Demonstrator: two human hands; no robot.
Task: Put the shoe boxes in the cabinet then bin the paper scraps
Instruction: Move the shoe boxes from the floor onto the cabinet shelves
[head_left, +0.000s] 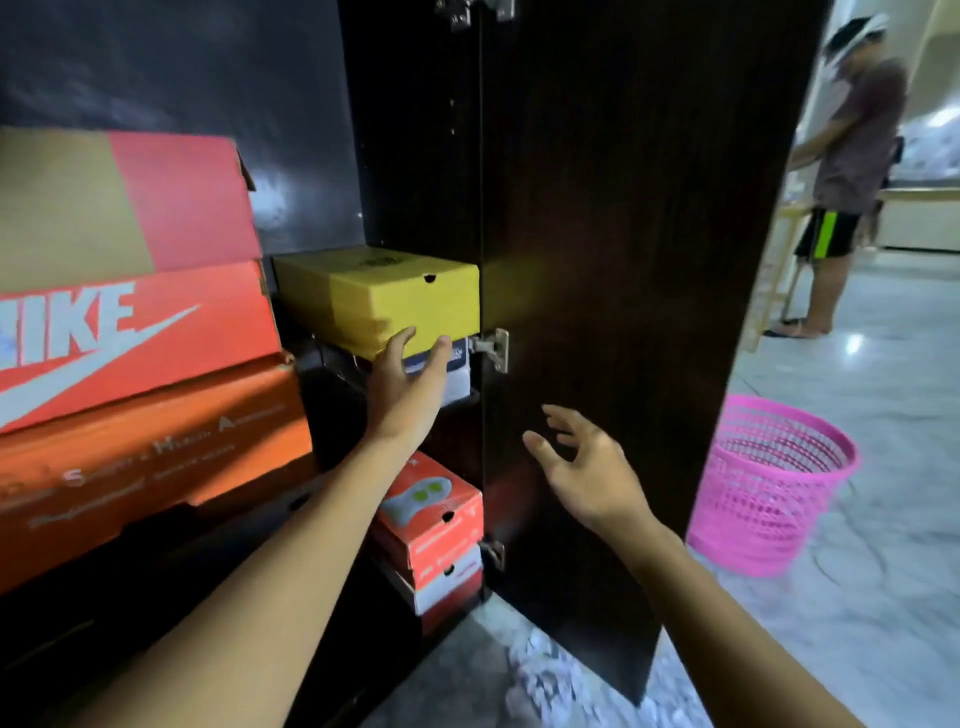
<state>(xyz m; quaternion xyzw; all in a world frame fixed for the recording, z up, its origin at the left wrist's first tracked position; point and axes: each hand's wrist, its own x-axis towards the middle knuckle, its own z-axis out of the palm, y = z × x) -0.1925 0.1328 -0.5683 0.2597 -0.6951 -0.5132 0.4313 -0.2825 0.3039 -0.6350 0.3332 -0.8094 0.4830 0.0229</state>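
Note:
A yellow shoe box (384, 296) sits on a shelf inside the dark cabinet (415, 156), on top of a dark box with a white label (457, 374). My left hand (408, 384) touches the yellow box's front lower edge with straight fingers. My right hand (582, 467) hovers with spread fingers in front of the open cabinet door (623, 234), holding nothing. Several red and orange shoe boxes (135, 332) are stacked at the left. Two more red boxes (431, 525) lie on a lower shelf. Crumpled paper scraps (545, 680) lie on the floor below the door.
A pink mesh waste basket (774, 483) stands on the marble floor right of the door. Another person (847, 171) stands at a counter in the far right background. Metal hinges (493, 348) stick out at the door's inner edge.

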